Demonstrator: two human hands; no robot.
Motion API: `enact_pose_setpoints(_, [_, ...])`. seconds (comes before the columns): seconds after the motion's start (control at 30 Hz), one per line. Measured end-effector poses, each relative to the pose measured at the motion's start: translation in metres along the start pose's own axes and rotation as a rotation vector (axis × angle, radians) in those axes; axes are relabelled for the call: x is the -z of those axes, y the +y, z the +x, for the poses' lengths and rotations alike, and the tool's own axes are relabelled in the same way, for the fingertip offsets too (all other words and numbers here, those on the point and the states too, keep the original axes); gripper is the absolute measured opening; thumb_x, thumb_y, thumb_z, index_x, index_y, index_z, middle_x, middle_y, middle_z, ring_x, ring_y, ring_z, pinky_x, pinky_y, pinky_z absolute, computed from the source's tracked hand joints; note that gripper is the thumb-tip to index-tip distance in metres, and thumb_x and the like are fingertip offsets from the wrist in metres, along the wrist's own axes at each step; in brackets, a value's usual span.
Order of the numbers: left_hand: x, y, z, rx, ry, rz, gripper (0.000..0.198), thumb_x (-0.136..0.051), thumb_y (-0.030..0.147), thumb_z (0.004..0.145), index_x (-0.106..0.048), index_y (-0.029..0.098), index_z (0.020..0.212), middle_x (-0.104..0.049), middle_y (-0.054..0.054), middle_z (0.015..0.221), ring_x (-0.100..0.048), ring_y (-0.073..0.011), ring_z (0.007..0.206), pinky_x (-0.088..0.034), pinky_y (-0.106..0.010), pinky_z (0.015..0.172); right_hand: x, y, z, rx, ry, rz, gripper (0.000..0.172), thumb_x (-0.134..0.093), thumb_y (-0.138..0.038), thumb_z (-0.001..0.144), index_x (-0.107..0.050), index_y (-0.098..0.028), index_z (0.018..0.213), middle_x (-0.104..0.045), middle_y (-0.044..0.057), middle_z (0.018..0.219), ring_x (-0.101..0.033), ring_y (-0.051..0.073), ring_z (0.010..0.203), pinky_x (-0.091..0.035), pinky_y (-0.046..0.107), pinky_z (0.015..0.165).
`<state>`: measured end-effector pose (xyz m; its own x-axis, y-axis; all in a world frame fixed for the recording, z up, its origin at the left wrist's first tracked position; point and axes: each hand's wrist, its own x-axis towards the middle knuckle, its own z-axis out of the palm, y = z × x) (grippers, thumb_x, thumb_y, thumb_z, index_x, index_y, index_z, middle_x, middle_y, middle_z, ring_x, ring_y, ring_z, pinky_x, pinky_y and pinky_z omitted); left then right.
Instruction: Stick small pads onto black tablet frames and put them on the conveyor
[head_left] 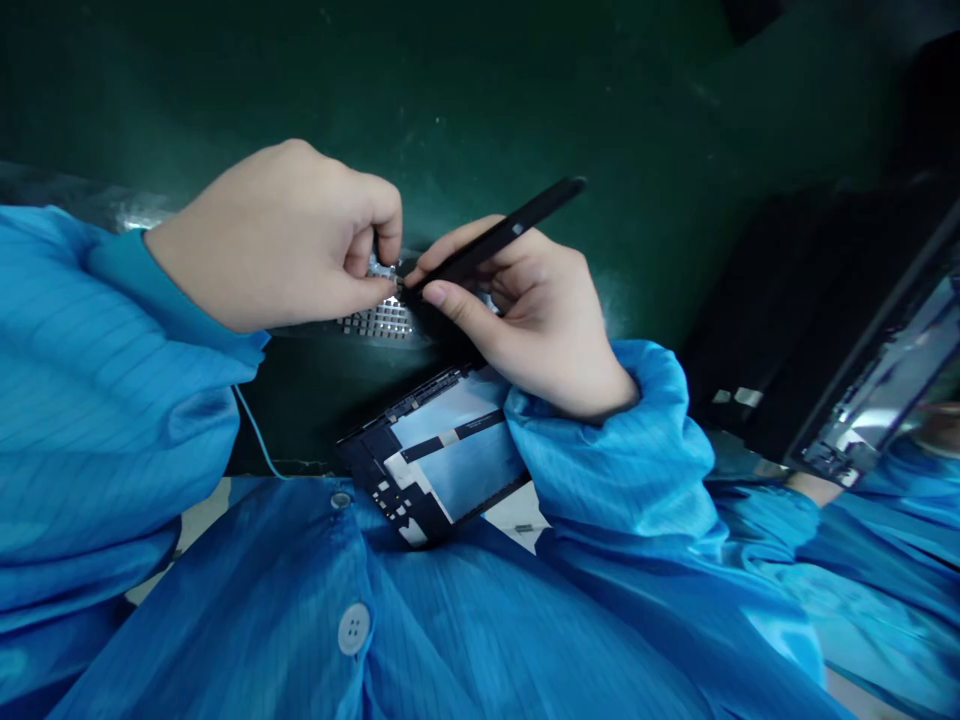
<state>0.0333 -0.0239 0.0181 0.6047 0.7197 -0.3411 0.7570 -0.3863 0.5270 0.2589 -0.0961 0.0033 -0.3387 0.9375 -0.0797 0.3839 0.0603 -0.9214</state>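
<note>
your right hand (540, 315) grips a slim black pen-shaped tool (536, 212), tip by a sheet of small silvery squares (386, 320), inward from the dark green worktop (487, 100) near edge. your left hand (289, 240) curls beside; grip: cannot tell.

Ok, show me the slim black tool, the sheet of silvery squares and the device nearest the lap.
Slim black tool (501, 239), head view: middle of barrel.
Sheet of silvery squares (384, 319), head view: lower patch of squares.
Device nearest the lap (459, 474), head view: pale panel below dark strip.
</note>
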Motion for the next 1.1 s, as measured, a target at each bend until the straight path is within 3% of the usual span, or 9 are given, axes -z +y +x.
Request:
enact_pose_setpoints(0.17, [0.000,-0.009,-0.001,-0.036,0.019,-0.023,0.042,-0.074,0.048,0.096,-0.076,0.006,0.097,-0.072,0.007,0.080,-0.084,-0.0291,0.112,-0.059,-0.065,0.113,0.001,0.001,0.010,0.012,-0.028,-0.013,0.007,-0.081,-0.032,0.104,-0.078,-0.029,0.108,-0.084,0.002,0.111,-0.082,0.023,0.104,-0.069,0.042,0.100])
enact_pose_setpoints(0.3, [0.005,-0.008,-0.004,-0.013,0.012,-0.045,0.041,-0.075,0.049,0.098,-0.077,0.009,0.106,-0.071,0.006,0.080,-0.083,-0.0223,0.097,-0.061,-0.059,0.113,0.013,-0.004,-0.002,-0.045,0.071,0.282,0.029,-0.088,-0.054,0.097,-0.077,-0.028,0.103,-0.085,0.000,0.102,-0.082,0.022,0.089,-0.072,0.044,0.091])
enact_pose_setpoints(0.37, [0.001,0.001,-0.015,0.008,0.079,-0.016,0.036,-0.073,0.049,0.100,-0.078,0.014,0.105,-0.069,0.003,0.077,-0.074,-0.0172,0.078,-0.064,-0.056,0.105,0.024,-0.008,-0.031,-0.064,0.238,0.361,0.028,-0.087,-0.054,0.097,-0.078,-0.028,0.103,-0.085,-0.001,0.098,-0.080,0.020,0.081,-0.071,0.041,0.082])
enact_pose_setpoints(0.47, [-0.021,0.024,-0.046,-0.017,0.225,0.081,0.061,-0.058,0.080,0.098,-0.072,0.020,0.093,-0.058,-0.001,0.070,-0.046,-0.0148,0.055,-0.066,-0.058,0.084,0.037,-0.007,-0.097,-0.105,0.498,0.265,0.016,-0.085,-0.043,0.101,-0.079,-0.029,0.104,-0.082,0.000,0.092,-0.078,0.020,0.081,-0.069,0.038,0.076])
enact_pose_setpoints(0.57, [-0.055,0.045,-0.079,-0.019,0.190,0.059,0.082,-0.052,0.100,0.085,-0.068,0.021,0.097,-0.059,-0.009,0.089,-0.059,-0.0257,0.070,-0.066,-0.056,0.080,0.039,0.004,-0.161,-0.176,0.651,0.117,0.011,-0.082,-0.035,0.103,-0.077,-0.028,0.109,-0.079,0.002,0.094,-0.078,0.020,0.088,-0.068,0.036,0.081])
enact_pose_setpoints(0.67, [-0.079,0.054,-0.096,-0.038,0.158,0.042,0.077,-0.055,0.096,0.086,-0.067,0.023,0.105,-0.061,-0.014,0.102,-0.067,-0.0394,0.092,-0.062,-0.053,0.073,0.033,0.019,-0.195,-0.213,0.660,0.098,0.010,-0.078,-0.033,0.105,-0.074,-0.027,0.111,-0.078,0.002,0.096,-0.079,0.020,0.090,-0.068,0.034,0.080])
enact_pose_setpoints(0.83, [-0.080,0.051,-0.093,-0.064,0.106,0.097,0.067,-0.059,0.091,0.088,-0.063,0.028,0.107,-0.061,-0.016,0.108,-0.064,-0.0433,0.098,-0.055,-0.058,0.075,0.022,0.034,-0.197,-0.113,0.626,0.111,0.008,-0.072,-0.024,0.107,-0.071,-0.028,0.114,-0.077,0.002,0.101,-0.080,0.019,0.097,-0.069,0.036,0.090])
enact_pose_setpoints(0.97, [-0.075,0.051,-0.091,0.006,0.085,-0.017,0.066,-0.067,0.093,0.082,-0.059,0.029,0.097,-0.058,-0.012,0.100,-0.058,-0.0355,0.086,-0.047,-0.051,0.076,0.018,0.036,-0.196,-0.092,0.635,0.119,0.011,-0.069,-0.022,0.109,-0.070,-0.029,0.118,-0.077,0.003,0.105,-0.079,0.020,0.102,-0.068,0.039,0.096])
enact_pose_setpoints(1.1, [-0.075,0.051,-0.091,-0.015,0.072,0.050,0.066,-0.057,0.094,0.086,-0.055,0.029,0.096,-0.055,-0.010,0.097,-0.055,-0.0318,0.078,-0.041,-0.048,0.068,0.018,0.035,-0.195,-0.067,0.620,0.039,0.015,-0.067,-0.019,0.109,-0.069,-0.030,0.119,-0.078,0.004,0.105,-0.079,0.022,0.104,-0.067,0.043,0.096])
